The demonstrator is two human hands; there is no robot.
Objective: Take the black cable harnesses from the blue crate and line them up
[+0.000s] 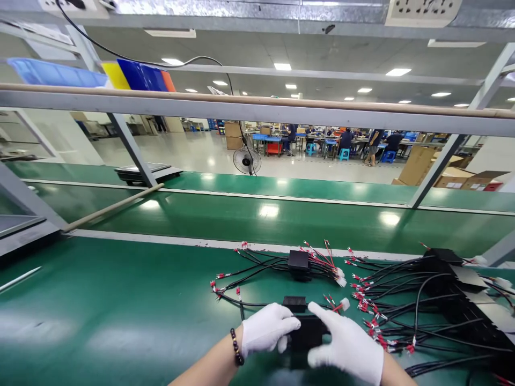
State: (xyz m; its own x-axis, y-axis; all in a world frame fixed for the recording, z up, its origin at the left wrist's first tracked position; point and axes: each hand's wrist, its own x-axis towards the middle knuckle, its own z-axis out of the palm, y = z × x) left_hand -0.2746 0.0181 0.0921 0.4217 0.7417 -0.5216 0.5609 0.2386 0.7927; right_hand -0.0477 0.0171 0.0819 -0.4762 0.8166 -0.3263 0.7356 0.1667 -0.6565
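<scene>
A black rectangular box (308, 333) is between my two white-gloved hands, low in the view. My left hand (269, 329), with a beaded bracelet at its wrist, has its fingers curled against the box's left side. My right hand (349, 343) is at the box's right side, thumb and forefinger spread apart around the near corner. Just beyond lies a ribbed black module (295, 304) with black cables and a white connector (344, 304). Farther back, another black module (299, 261) lies among black cables tipped with red terminals. The undersides of both hands are hidden.
On the right, several black units (442, 292) lie in a row with red-tipped cables spread leftward. A white rod (20, 279) rests at the left on the green tabletop (132, 305). Grey frame posts and a crossbar (257, 110) stand beyond, with a fan (247, 160) behind.
</scene>
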